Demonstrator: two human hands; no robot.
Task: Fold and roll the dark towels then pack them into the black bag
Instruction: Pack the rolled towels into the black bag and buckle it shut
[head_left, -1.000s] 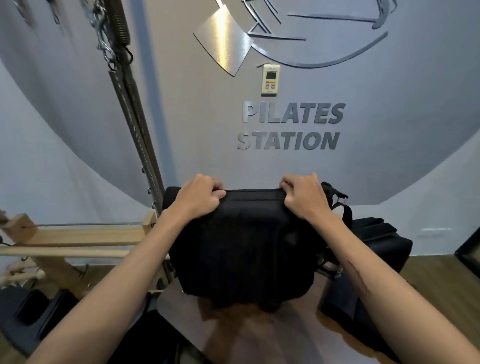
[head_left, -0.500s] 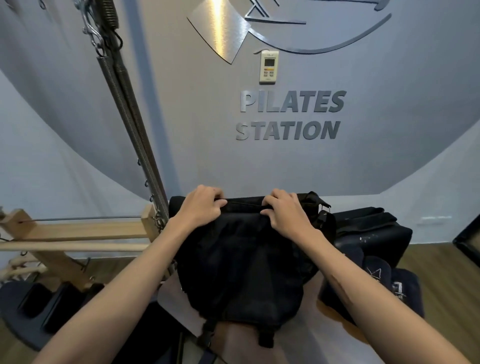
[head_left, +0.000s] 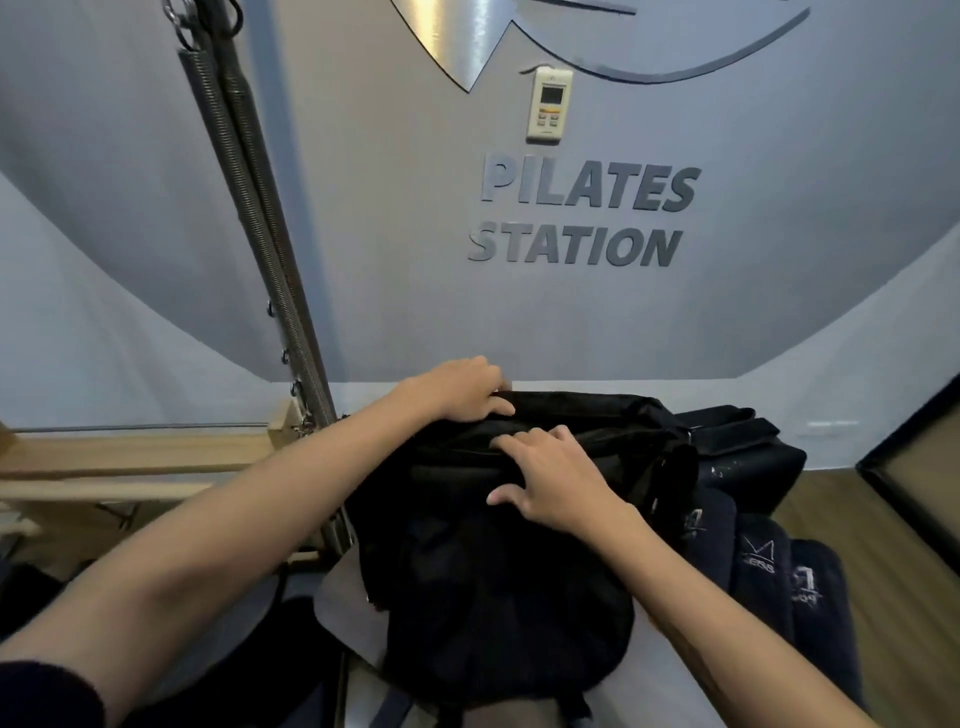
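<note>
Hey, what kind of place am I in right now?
Most likely a Pilates studio. The wall lettering reads "PILATES STATION", long metal springs hang beside a wooden equipment frame, and rolled dark towels lie beside the black bag.

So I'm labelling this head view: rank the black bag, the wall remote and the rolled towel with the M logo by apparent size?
1. black bag, by far the largest
2. rolled towel
3. wall remote, smallest, though farther away

Matt black cloth bag (head_left: 498, 597); pale wooden frame (head_left: 130, 457).
</note>
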